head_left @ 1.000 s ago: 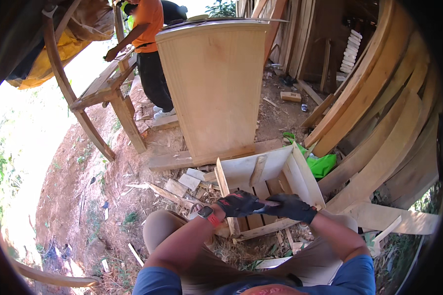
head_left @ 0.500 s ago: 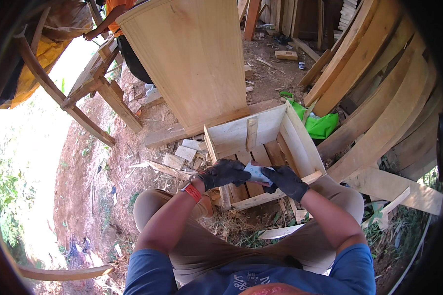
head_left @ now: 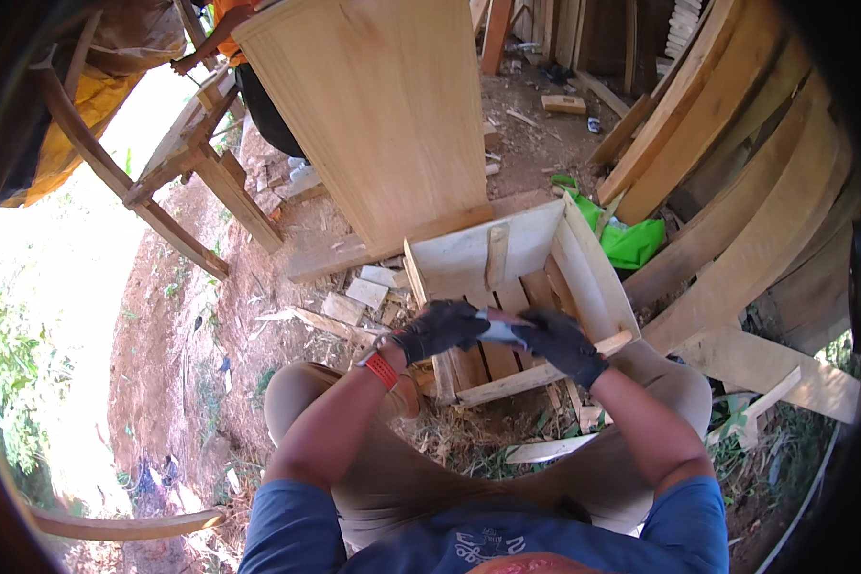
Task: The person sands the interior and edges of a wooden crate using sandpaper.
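A small folded sheet, pale blue on one face and reddish on the other like sandpaper, is held between my two hands above a wooden crate. My left hand, in a dark glove, pinches its left end. On the right end, the gloved fingers of my right hand are closed, blurred a little by motion. Below them, the open-topped crate stands between my knees, with pale side boards, slats across its bottom and an upright batten on the far inner wall.
Beyond the crate a broad wooden panel leans upright. Long planks are stacked at the right, beside a green bag. Wood offcuts litter the dirt at the left. A rough wooden trestle and a person in orange are farther back.
The sheet has tipped from showing its broad pale face to a narrower, edge-on view. My right hand has turned over it. The view has shifted slightly.
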A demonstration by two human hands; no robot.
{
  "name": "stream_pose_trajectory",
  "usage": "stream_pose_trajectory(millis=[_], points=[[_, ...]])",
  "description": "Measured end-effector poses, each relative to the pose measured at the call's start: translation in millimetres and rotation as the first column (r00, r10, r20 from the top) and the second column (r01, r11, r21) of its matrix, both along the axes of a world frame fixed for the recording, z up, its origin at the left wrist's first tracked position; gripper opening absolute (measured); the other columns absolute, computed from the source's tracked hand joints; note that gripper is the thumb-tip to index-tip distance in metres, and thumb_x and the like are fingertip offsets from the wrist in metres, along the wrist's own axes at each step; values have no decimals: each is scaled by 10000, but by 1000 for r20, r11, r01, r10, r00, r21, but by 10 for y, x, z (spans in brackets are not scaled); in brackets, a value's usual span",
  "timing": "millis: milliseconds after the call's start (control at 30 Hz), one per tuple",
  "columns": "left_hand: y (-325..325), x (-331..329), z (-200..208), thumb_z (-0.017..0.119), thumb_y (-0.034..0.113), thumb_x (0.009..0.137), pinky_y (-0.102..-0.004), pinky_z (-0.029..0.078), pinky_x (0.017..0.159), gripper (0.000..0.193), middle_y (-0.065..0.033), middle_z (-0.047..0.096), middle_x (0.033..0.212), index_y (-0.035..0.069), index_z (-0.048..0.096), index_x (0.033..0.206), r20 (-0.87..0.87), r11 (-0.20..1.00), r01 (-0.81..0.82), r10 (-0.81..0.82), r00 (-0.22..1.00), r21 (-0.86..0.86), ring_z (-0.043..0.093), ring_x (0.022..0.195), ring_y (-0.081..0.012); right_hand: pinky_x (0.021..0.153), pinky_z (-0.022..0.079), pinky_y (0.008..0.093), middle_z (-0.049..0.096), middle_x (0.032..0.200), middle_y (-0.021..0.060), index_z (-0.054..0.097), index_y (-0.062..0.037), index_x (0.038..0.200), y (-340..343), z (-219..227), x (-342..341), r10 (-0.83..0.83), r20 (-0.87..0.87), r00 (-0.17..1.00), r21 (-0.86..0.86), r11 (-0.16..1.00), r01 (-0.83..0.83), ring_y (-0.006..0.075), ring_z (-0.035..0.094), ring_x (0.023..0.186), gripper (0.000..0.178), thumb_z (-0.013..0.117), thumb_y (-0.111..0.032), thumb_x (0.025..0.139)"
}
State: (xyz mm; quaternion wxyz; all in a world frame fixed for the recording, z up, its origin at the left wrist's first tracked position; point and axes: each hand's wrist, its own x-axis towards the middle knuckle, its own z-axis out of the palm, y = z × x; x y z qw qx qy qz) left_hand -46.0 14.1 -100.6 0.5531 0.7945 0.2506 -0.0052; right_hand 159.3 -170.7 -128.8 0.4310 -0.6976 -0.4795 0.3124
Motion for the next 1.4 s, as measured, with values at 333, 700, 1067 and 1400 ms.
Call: stream_pose_trajectory(millis=[333,700,1067,1400], points=[[-31,-72,85,688,412,946,-314,560,690,409,-51,702,734,7,728,984,-99,950,-219,201,975,-225,682,693,-133,968,484,483,639,1243,136,660,-91,1246,-56,369,-406,-57,909,414,255,861,-441,316,611,1134,463,775,-316,858],[-190,340,228,578,548,929,-366,532,682,545,-74,683,653,55,726,751,34,945,185,-201,979,270,696,668,-198,856,529,466,682,1102,126,690,-99,1136,-63,465,-199,-22,826,563,175,960,-219,350,640,995,310,746,-140,834],[-37,247,1,492,517,988,-467,532,883,515,-162,738,1021,52,709,1021,-69,751,128,-110,992,648,706,981,-349,910,542,488,674,1226,166,569,-82,1356,-541,464,286,16,887,462,-56,996,72,396,646,1098,400,588,-85,957],[407,-215,-769,615,491,924,-533,355,1155,533,-173,603,1396,64,688,1234,-303,497,205,124,945,843,402,1459,-381,1102,452,411,651,1358,91,703,-98,1220,-1025,-281,683,371,904,213,-390,919,56,284,579,1278,398,521,-28,873]])
